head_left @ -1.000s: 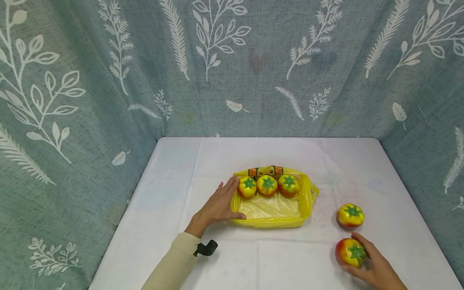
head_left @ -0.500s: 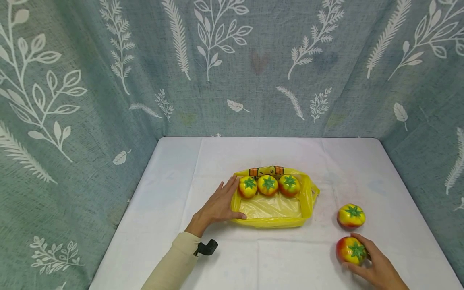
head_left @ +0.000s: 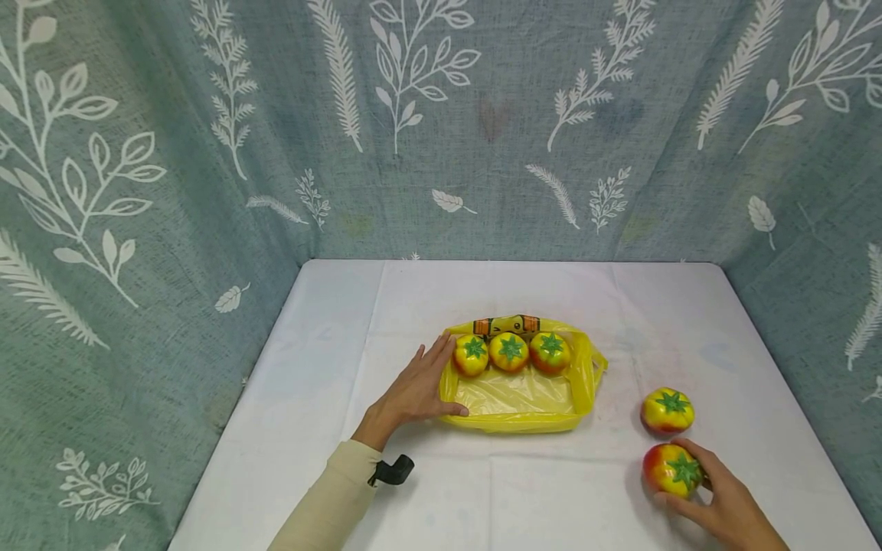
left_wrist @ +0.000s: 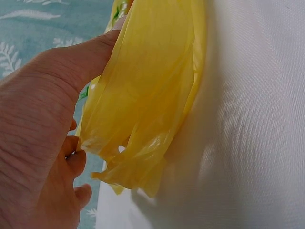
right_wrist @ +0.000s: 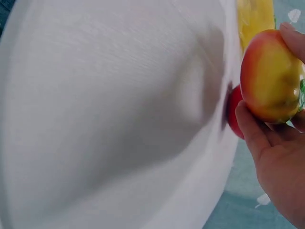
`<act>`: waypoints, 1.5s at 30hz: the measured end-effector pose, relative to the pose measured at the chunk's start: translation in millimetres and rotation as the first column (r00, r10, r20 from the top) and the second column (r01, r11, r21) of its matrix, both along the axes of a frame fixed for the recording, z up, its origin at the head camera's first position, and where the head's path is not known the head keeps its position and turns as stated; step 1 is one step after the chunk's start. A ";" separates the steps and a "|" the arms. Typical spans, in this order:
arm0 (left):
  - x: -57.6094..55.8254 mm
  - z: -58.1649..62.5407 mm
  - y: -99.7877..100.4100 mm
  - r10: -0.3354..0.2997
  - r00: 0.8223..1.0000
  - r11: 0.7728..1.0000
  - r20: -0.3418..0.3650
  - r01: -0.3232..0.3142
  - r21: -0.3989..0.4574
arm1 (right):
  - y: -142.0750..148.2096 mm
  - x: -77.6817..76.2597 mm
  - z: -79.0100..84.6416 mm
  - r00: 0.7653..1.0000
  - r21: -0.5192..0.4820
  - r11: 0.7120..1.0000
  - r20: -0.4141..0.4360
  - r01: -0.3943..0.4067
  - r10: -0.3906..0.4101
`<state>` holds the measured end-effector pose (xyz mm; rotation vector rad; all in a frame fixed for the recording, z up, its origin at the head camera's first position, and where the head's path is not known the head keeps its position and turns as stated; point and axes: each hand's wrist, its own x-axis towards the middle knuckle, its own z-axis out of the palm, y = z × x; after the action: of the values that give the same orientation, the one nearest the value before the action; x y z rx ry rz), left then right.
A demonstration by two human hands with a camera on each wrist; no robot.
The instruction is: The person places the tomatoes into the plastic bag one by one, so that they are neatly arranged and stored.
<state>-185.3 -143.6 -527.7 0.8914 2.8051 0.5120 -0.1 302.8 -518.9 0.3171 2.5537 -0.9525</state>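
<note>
A yellow plastic bag lies spread open in a rectangular shape mid-table, three toy tomatoes in a row along its far side. My left hand rests along the bag's left side with fingers extended, its thumb reaching over the near rim; in the left wrist view the thumb passes behind the yellow plastic. At the right, my right hand grips a red-and-yellow toy tomato between thumb and fingers. Just beyond it sits another toy tomato, its red side partly hidden in the right wrist view.
A white cloth covers the table. Green-blue curtains with white leaf prints stand behind it and at both sides. The bag's knotted-looking end sticks out at its right. A black wrist mount sits on my left wrist.
My right hand and the toy tomato it grips have shifted slightly away from me and to the right, nearer the other loose tomato. My left hand and the bag stay put.
</note>
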 end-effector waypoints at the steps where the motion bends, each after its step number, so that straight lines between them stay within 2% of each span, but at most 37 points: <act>1: 0.0 0.1 0.0 0.000 1.000 1.000 0.001 0.000 -0.001 | 0.5 -0.4 1.4 1.000 0.003 1.000 -0.015 -0.008 0.008; 16: 0.4 0.5 -0.8 0.009 1.000 1.000 0.003 -0.009 0.002 | 5.3 -8.4 17.2 0.991 0.011 0.999 -0.127 -0.031 0.032; 22: 0.0 1.2 -1.1 0.010 1.000 1.000 0.010 -0.010 0.003 | 6.4 -13.4 25.0 0.981 0.025 0.999 -0.189 -0.046 0.050; 28: 0.1 0.2 -1.5 0.012 1.000 1.000 0.012 -0.012 0.002 | 5.0 -16.4 32.5 0.940 0.019 0.996 -0.331 -0.084 0.086; 36: 0.7 -0.2 -1.7 0.010 1.000 1.000 0.009 -0.010 0.014 | -0.4 -32.5 46.6 0.898 0.038 0.989 -0.415 -0.146 0.149; 45: 1.1 0.3 -1.5 0.014 1.000 1.000 0.017 -0.014 0.008 | -11.3 -50.8 60.0 0.884 0.055 0.982 -0.428 -0.182 0.188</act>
<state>-184.2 -145.0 -527.4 0.8663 2.7981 0.5312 -50.9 291.5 -458.8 -0.1580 2.9201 -1.0238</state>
